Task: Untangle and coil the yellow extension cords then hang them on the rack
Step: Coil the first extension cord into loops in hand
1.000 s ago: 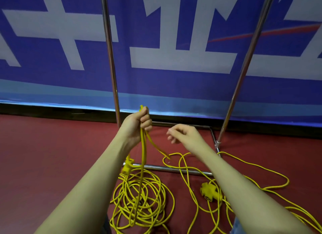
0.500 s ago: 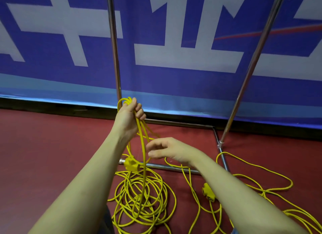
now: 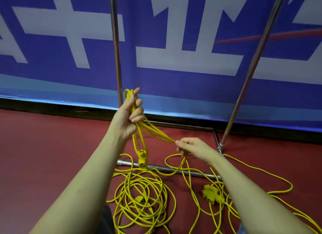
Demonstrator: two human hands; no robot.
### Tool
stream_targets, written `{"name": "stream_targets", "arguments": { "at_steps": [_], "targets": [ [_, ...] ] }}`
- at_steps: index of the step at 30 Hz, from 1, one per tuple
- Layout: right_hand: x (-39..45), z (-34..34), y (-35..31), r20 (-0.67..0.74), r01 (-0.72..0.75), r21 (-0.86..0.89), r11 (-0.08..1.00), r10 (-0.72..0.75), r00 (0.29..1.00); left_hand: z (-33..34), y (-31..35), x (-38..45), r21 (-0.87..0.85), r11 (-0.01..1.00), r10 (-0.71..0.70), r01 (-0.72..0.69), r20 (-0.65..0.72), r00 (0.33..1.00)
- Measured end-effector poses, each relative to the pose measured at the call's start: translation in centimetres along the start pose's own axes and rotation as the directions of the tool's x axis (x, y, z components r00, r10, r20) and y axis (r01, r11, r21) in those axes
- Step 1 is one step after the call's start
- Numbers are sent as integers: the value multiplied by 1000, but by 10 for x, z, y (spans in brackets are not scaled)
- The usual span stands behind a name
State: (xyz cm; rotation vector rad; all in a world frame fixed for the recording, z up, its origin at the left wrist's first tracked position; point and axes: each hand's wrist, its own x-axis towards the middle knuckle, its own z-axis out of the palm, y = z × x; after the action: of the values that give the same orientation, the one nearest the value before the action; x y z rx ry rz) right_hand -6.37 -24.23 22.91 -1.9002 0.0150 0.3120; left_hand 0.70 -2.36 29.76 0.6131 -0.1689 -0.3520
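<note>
Loops of yellow cord (image 3: 139, 134) hang from the raised left hand (image 3: 127, 118), fingers curled around them. The right hand (image 3: 193, 148) pinches strands stretched between both hands. More cord lies coiled on the red floor (image 3: 43, 155) before the rack (image 3: 115, 59).

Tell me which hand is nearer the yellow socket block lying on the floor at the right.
Right. The right hand pinches cord above and just left of the socket block; the left hand holds cord loops higher and farther left.
</note>
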Motion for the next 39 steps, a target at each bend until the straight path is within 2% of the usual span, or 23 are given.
{"name": "stream_targets", "arguments": {
  "at_steps": [3,5,7,9,11,13,15,17,19,23,25,28,30,34,36,39],
  "targets": [
    [2,-4,1,-124,49,4,999,-48,991,9,1,-7,111,994,-36,25,96,995],
    [4,-4,-3,-281,86,2,996,-82,956,13,1,-10,227,972,-91,66,100,991],
    [7,-7,-9,-434,106,39,994,-78,898,12,-1,-11,395,909,-174,134,67,982],
    [9,-12,-16,-497,112,114,987,-41,867,9,-4,-13,548,819,-232,172,42,972],
    [10,-18,-22,-437,104,331,938,55,898,6,-7,-13,650,744,-234,153,39,972],
    [9,-25,-28,-341,115,574,811,109,934,6,-10,-14,685,714,-219,141,29,975],
    [5,-31,-34,-274,135,725,675,103,956,4,-13,-15,700,699,-225,147,20,974],
    [1,-33,-38,-188,121,834,538,72,980,1,-18,-15,770,619,-267,155,21,963],
    [-2,-30,-43,-119,98,908,407,26,993,-2,-27,-15,851,499,-340,165,17,940],
    [-1,-21,-60,-122,128,963,238,-37,992,-5,-57,-16,916,376,-381,140,15,924],
    [0,-19,-67,-137,141,975,175,-34,990,-3,-68,-18,906,403,-375,125,40,926],
    [1,-23,-69,-186,186,977,101,-12,982,0,-76,-16,849,506,-393,153,69,917],
    [2,-28,-68,-220,219,970,107,-5,975,3,-78,-15,842,523,-382,129,96,919],
    [1,-35,-62,-270,261,935,240,5,963,13,-85,-10,803,588,-264,101,72,962],
    [2,-35,-55,-306,256,863,435,47,951,18,-84,-8,718,686,-217,118,47,975],
    [2,-27,-41,-372,182,593,784,66,926,23,-78,0,511,847,-146,147,-43,988]
  ]
}}
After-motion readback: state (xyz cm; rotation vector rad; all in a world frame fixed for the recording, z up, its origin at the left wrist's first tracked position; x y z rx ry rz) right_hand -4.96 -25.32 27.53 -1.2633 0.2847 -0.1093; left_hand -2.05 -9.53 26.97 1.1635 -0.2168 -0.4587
